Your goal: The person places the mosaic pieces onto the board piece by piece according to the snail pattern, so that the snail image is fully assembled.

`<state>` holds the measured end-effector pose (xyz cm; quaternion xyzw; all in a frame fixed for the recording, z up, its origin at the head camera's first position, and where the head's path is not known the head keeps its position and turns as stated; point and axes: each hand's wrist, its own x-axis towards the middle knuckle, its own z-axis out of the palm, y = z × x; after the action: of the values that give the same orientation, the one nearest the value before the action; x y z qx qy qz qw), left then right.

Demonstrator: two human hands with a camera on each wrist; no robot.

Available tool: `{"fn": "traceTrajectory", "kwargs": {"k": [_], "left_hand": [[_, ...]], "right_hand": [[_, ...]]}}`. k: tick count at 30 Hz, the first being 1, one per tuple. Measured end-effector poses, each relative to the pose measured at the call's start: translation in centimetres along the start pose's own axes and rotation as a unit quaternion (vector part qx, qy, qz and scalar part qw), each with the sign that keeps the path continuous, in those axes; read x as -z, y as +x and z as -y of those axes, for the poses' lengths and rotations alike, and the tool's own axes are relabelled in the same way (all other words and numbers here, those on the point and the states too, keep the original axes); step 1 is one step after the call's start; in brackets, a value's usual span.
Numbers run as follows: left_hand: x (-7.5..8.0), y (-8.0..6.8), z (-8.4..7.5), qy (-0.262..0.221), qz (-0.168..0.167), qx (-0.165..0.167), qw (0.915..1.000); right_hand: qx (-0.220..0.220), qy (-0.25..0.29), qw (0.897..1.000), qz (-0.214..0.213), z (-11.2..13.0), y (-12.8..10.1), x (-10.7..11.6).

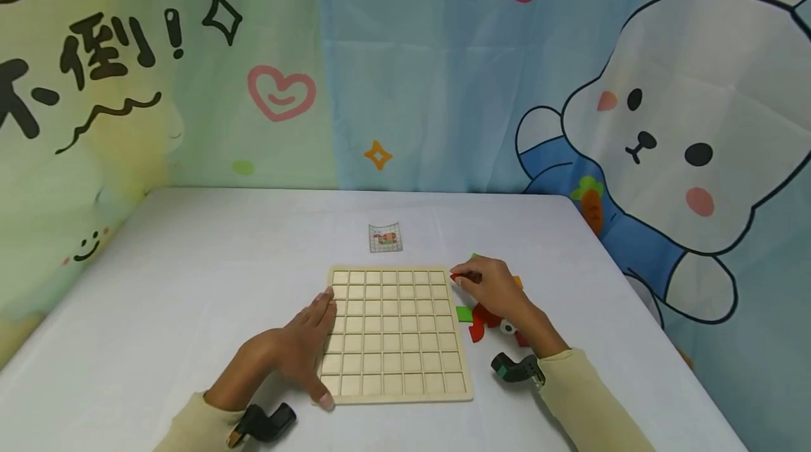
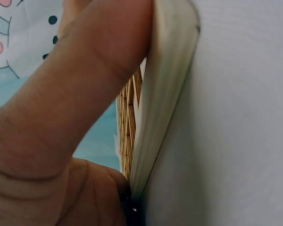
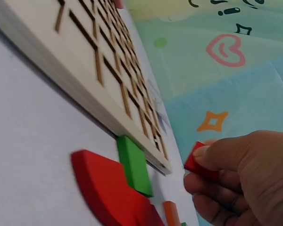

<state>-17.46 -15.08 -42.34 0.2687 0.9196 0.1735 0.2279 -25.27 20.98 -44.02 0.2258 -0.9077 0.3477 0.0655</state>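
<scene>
**Board bare, first red piece in your grip**

At the wooden grid board, your left hand lies flat-fingered against its left edge. No cell is filled yet. Right of the board, your right hand pinches a red piece above the loose pieces. Beyond the board lies a pattern card; nothing blocks the way.

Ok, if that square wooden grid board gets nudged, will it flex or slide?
The square wooden grid board looks thick-edged, so it is probably stiff, not floppy. It lies flat on the smooth white tablecloth, so it may slide; the left hand pressed on its edge likely steadies it.
</scene>
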Motion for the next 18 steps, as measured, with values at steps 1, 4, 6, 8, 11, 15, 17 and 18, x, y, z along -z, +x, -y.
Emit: {"fn": "traceTrajectory", "kwargs": {"k": [1, 4, 6, 8, 11, 15, 17, 18], "left_hand": [[-0.03, 0.00, 0.07, 0.000, -0.001, -0.001, 1.0000], [-0.03, -0.02, 0.22, -0.005, -0.003, -0.006, 1.0000], [0.04, -0.09, 0.30, -0.007, -0.006, -0.010, 0.9999], [0.02, -0.01, 0.25, -0.010, -0.007, -0.013, 0.9998], [-0.07, 0.01, 0.22, -0.011, -0.009, -0.012, 0.9998], [-0.07, -0.06, 0.20, -0.014, -0.010, -0.008, 0.9998], [-0.03, -0.07, 0.21, -0.015, -0.011, -0.009, 0.9998], [-0.01, -0.07, 0.21, -0.016, -0.011, -0.010, 0.9998]], "right_hand": [[0.007, 0.003, 1.000, -0.002, 0.00, 0.04, -0.12], [0.019, 0.003, 1.000, -0.010, -0.02, 0.15, -0.49], [0.021, -0.004, 1.000, -0.018, -0.06, 0.25, -0.75], [0.018, -0.013, 0.999, -0.029, -0.23, 0.18, -0.83], [0.016, -0.014, 0.999, -0.041, -0.42, 0.12, -0.92], [0.007, 0.004, 0.999, -0.036, -0.21, 0.08, -0.97], [0.001, 0.012, 0.999, -0.029, 0.05, 0.07, -1.02], [-0.001, 0.011, 1.000, -0.028, 0.15, 0.07, -1.08]]}}
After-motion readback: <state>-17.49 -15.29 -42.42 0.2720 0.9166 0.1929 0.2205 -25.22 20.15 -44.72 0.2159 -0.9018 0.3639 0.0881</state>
